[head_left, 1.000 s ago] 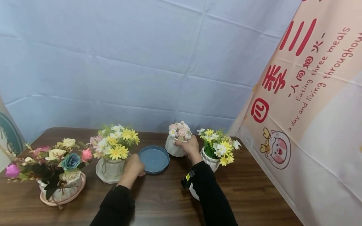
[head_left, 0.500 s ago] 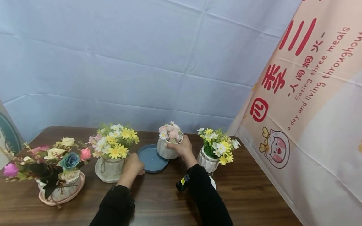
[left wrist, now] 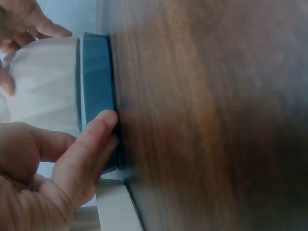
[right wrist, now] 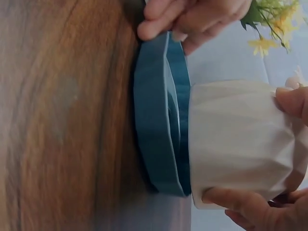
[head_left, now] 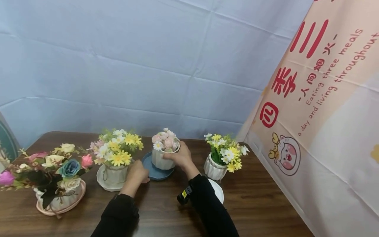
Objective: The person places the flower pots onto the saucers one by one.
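My right hand grips a white faceted flowerpot of pale pink roses and small daisies. The pot is upright over the blue scalloped saucer; in the right wrist view its base shows close above the saucer's rim. My left hand pinches the saucer's left edge, with fingers along its outer wall in the left wrist view. Just left of that hand stands a pot of yellow, white and pink flowers on a white saucer.
At far left, a pot of mixed roses sits on a pink saucer. To the right is a ribbed white pot with yellow and white daisies. A white saucer lies partly behind my right forearm. A cloth backdrop rises behind the table.
My right hand has carried the pot of pink roses leftward from beside the blue saucer to over it. The left hand stays at the saucer's edge.
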Available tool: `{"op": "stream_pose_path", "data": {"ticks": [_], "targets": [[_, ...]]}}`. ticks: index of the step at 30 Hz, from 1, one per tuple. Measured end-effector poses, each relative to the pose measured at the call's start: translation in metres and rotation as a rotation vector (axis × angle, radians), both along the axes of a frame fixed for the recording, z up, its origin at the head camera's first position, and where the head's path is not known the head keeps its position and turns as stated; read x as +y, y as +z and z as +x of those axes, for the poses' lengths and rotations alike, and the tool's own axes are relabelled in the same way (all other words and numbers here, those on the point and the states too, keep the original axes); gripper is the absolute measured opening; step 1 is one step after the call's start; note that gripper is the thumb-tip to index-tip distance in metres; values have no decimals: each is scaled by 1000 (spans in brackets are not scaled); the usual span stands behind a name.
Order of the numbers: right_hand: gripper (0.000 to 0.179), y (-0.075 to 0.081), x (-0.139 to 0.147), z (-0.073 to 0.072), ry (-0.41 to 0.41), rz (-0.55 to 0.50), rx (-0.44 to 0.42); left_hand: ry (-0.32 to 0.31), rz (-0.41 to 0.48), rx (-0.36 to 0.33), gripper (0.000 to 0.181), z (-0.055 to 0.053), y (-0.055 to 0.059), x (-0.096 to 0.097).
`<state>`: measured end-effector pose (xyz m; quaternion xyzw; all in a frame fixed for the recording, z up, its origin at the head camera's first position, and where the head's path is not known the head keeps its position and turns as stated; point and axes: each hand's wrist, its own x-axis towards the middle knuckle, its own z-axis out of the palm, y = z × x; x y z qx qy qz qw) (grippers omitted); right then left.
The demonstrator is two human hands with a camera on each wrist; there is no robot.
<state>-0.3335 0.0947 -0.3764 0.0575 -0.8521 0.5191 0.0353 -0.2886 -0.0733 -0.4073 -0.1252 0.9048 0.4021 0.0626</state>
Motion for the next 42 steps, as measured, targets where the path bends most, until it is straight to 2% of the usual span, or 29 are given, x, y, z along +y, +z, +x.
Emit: {"op": "stream_pose_path", "data": {"ticks": [8, 18, 25, 33, 42], "targets": [[86, -5, -12, 7, 41, 76, 2, 31, 81, -30, 51, 2, 2, 1], [87, -12, -16, 7, 74, 124, 17, 11, 45, -1, 46, 0, 2, 0], [87, -19, -14, 5, 89, 125, -3, -5, 44, -1, 44, 1, 1, 0], [90, -20, -12, 2, 116, 135, -32, 3, 49, 1, 48, 2, 1, 0], [91, -22, -11, 1, 129, 131, -51, -13, -44, 8, 58, 1, 1, 2]]}}
